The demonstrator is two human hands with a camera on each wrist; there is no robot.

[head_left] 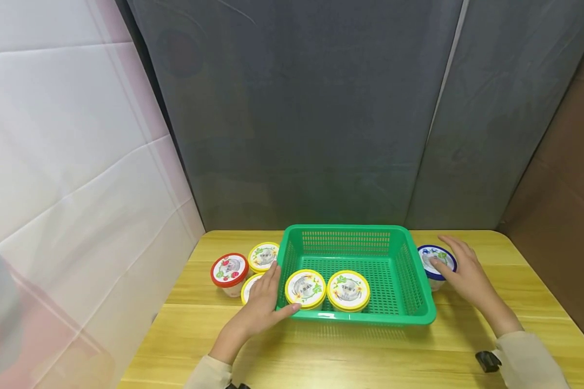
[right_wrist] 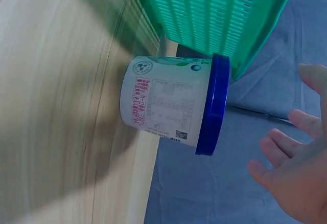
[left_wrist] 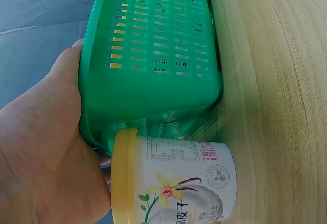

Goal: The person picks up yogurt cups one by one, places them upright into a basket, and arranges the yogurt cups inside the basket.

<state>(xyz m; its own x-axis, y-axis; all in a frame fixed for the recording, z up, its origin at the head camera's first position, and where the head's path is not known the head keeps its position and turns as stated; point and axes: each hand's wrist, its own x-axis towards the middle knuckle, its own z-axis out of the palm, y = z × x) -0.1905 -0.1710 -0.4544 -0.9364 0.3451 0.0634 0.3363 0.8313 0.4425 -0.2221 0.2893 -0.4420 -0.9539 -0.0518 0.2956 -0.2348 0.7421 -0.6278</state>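
Observation:
My left hand [head_left: 260, 305] holds the near left corner of a green basket [head_left: 355, 317], its thumb over the front rim and its fingers along the left side. Two yellow-lidded tubs [head_left: 327, 292] stand inside the basket at the front left. In the left wrist view, a yellow-lidded tub [left_wrist: 179, 178] stands close outside the corner, and the fingertips are mostly hidden. To the basket's right is a blue-lidded tub [right_wrist: 168, 98], upright on the table. My right hand [head_left: 467, 275] hovers beside that lid with fingers spread, apart from it in the right wrist view.
Left of the basket stand a red-lidded tub [head_left: 230, 270] and two yellow-lidded tubs [head_left: 264, 256], one partly behind my left hand. The wooden table [head_left: 350, 356] ends at the back against a grey curtain [head_left: 311, 119]. A white sheet [head_left: 78, 151] hangs at the left.

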